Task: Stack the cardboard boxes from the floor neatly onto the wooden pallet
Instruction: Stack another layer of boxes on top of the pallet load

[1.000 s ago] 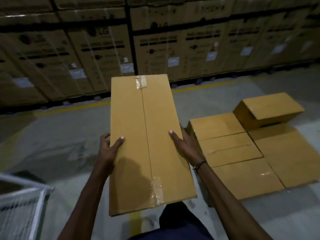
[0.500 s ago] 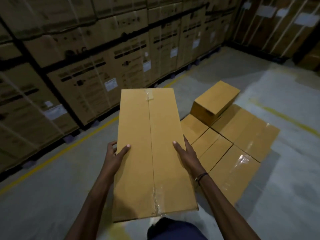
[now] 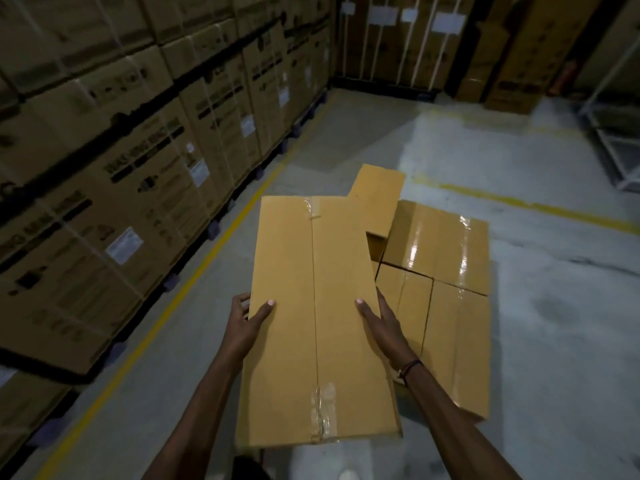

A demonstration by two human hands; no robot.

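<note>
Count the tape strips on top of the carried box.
2 on the carried box: far tape strip and near tape strip, both on the centre seam. Underside hidden.

We are seeing the held box (image 3: pixel 317 317) hiding part of the stack (image 3: pixel 446 271) behind it, and the pallet is staying out of sight beneath. Both hands' fingers are disappearing under the box's sides. Print on the wall cartons (image 3: pixel 138 174) is blurring past reading

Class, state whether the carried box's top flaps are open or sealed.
Sealed: the carried box has flaps meeting at a centre seam, with clear tape at both ends.
</note>
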